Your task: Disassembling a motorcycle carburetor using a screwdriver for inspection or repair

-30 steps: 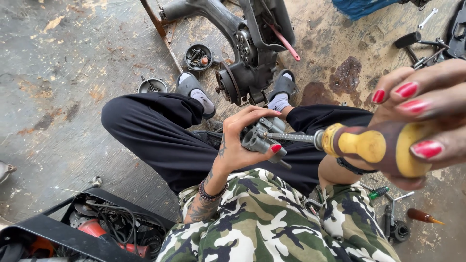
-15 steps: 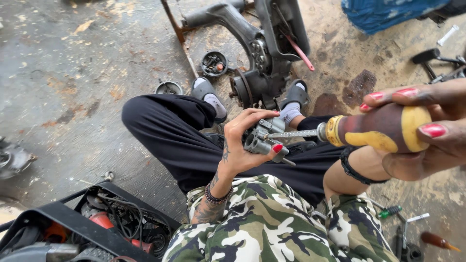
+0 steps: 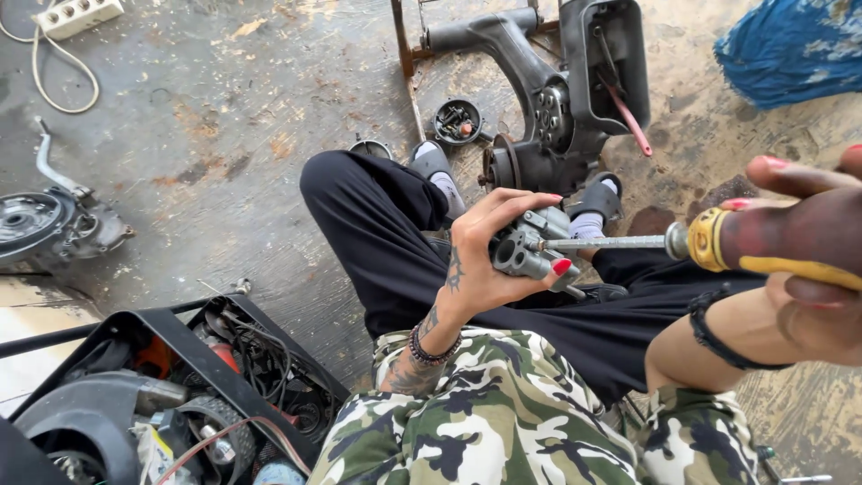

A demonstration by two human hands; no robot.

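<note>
Head view shows a small grey metal part (image 3: 525,247) clutched in the left hand (image 3: 485,260), held over the lap just above the black trousers (image 3: 395,242). It looks like a cast block, dull silver, with a round bore facing the camera and square edges; the thumb, nail painted red, presses on its near corner and the fingers curl over the top, so the grip is closed firmly on the part. From the right a screwdriver (image 3: 682,242) runs in almost level. Its long steel shaft points leftward, and the tip meets the part's right face. The yellow and dark red handle sits in the right hand (image 3: 808,260), closed around it with red-nailed fingers on top, close to the camera and partly out of frame. So the part lies straight to the left of the right-hand grip, along the shaft's own line, and the left hand is the one on it.

Beyond the left hand, past the grey shoes, a large dark engine casing (image 3: 557,99) with a red lever lies on the stained concrete floor (image 3: 224,135). Below and left of the left wrist sits an open black box of tools (image 3: 180,386). A blue cloth (image 3: 790,49) lies far beyond the right hand.
</note>
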